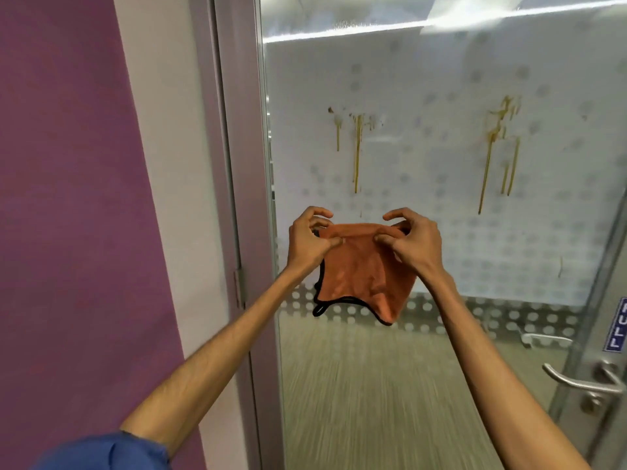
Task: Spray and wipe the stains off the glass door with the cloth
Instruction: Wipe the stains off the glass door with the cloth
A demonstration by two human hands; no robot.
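An orange cloth (359,276) with a black hem hangs in front of the glass door (424,79), held up by its top edge. My left hand (310,240) pinches the cloth's upper left corner and my right hand (412,242) pinches the upper right. Above the cloth, the frosted, dotted glass carries brown-yellow stains: one drip cluster (356,144) left of centre and a larger one (500,147) to the right, plus a small streak (559,268) lower right. No spray bottle is in view.
The door's grey frame (244,198) runs down the left, with a purple wall (68,198) beside it. A metal door handle (580,381) and a blue sign (617,325) sit at the right edge. The lower glass is transparent.
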